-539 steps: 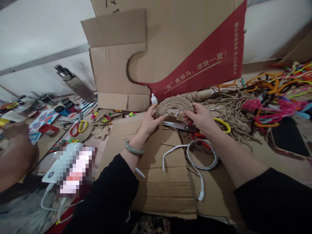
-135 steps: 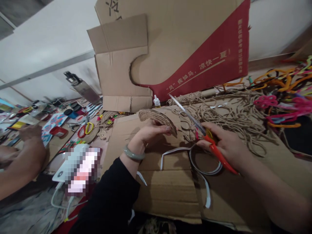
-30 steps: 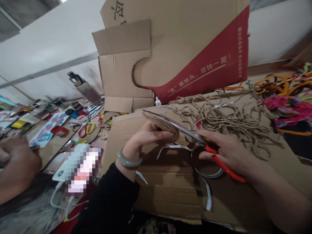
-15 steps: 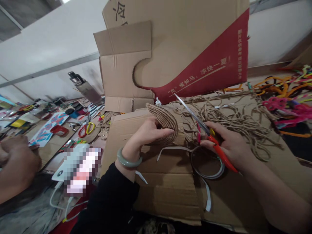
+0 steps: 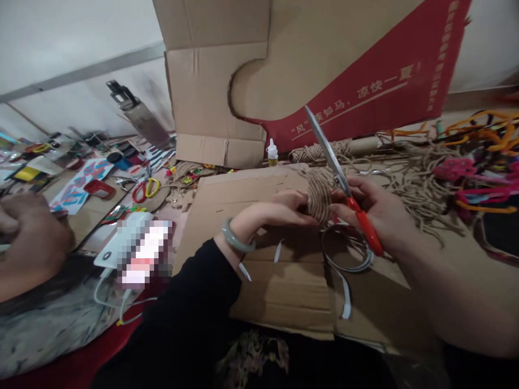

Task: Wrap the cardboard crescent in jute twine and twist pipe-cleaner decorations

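Observation:
My left hand [image 5: 286, 209] is closed around a curved piece of coiled jute rope [image 5: 319, 195], its rows lying side by side. In my right hand [image 5: 383, 216] are scissors [image 5: 329, 154] with red handles, blades pointing up and away. The right fingertips are at the right edge of the rope piece; whether they also grip it I cannot tell. Below the hands lies a roll of narrow white tape [image 5: 347, 267] on the cardboard sheet [image 5: 284, 297]. A small white strip [image 5: 278, 251] rests near my left wrist.
Loose jute rope [image 5: 421, 194] is heaped at the right, beside colourful pipe cleaners [image 5: 486, 189]. A large cut cardboard panel [image 5: 219, 92] stands behind a small glue bottle [image 5: 272, 153]. At the left are a phone [image 5: 148, 251], a power bank [image 5: 124, 243] and another person's hand [image 5: 36, 237].
The rope piece has turned and moved right, closer to my right hand. The white strip by the tape roll now lies as a short separate piece. The view has shifted.

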The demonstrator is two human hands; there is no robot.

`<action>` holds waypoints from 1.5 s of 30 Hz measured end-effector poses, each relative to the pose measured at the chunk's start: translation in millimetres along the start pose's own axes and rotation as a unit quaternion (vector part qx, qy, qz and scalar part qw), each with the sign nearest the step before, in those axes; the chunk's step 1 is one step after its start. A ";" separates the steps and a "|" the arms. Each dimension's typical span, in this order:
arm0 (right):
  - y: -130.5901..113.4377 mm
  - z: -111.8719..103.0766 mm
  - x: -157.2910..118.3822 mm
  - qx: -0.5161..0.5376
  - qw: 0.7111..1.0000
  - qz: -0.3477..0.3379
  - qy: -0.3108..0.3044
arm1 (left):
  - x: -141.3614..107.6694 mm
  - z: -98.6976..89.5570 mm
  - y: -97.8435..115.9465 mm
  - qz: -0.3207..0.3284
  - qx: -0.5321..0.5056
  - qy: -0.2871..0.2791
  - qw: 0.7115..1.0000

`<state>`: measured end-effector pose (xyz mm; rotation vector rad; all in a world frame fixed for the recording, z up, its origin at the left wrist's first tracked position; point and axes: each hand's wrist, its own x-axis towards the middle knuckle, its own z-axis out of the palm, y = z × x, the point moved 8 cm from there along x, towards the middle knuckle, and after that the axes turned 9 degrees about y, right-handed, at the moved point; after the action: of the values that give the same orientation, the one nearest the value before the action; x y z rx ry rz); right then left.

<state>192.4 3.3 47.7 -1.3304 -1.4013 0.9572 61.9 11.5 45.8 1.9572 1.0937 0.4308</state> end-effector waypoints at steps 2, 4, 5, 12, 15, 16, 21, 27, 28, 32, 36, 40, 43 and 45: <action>-2.1 4.0 1.3 0.023 0.999 0.023 -0.014 | 0.2 9.8 5.1 0.025 0.004 -0.035 0.999; -3.7 6.9 3.9 0.020 0.999 0.029 -0.026 | 1.3 14.7 5.7 0.038 0.015 -0.048 0.998; -3.7 7.1 6.5 0.022 0.999 0.030 -0.024 | 2.6 14.0 4.5 0.042 0.032 -0.040 0.998; 7.7 -19.6 41.8 0.118 0.977 0.042 0.175 | -10.3 -56.5 11.4 0.163 0.050 0.423 0.890; 10.7 -25.6 49.2 0.189 0.946 0.022 0.261 | -0.7 -44.9 -4.4 0.098 -0.108 0.367 0.919; 9.9 -24.5 49.2 0.210 0.937 0.008 0.278 | 7.6 -29.7 -9.6 0.057 -0.161 0.287 0.943; 4.4 -0.7 38.6 0.263 0.926 -0.023 0.271 | 19.2 2.1 -22.5 -0.066 -0.367 0.182 0.910; 4.5 17.3 34.4 0.205 0.964 0.017 0.166 | 14.2 -22.5 -40.6 -0.085 -0.518 0.295 0.798; 5.9 14.3 35.4 0.192 0.967 0.027 0.165 | 13.5 -26.2 -43.0 -0.083 -0.514 0.304 0.798; 11.2 0.9 38.8 0.170 0.967 0.048 0.185 | 15.2 -30.2 -48.0 -0.083 -0.482 0.308 0.816; 9.2 8.5 35.2 0.162 0.971 0.043 0.172 | 17.5 -20.3 -46.1 -0.083 -0.533 0.321 0.779; 0.5 20.7 29.1 0.164 0.977 0.038 0.127 | 20.6 -6.7 -36.0 -0.076 -0.560 0.273 0.778; -6.9 12.5 29.6 0.139 0.985 0.004 0.104 | 18.1 -14.1 -43.6 -0.093 -0.570 0.286 0.764; -11.3 0.5 31.6 0.096 0.990 -0.044 0.093 | 16.5 -23.7 -52.0 -0.103 -0.590 0.301 0.742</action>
<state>190.3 33.6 62.2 -1.1733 -1.1849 0.8631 28.3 51.1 16.8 0.5362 0.9688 1.3065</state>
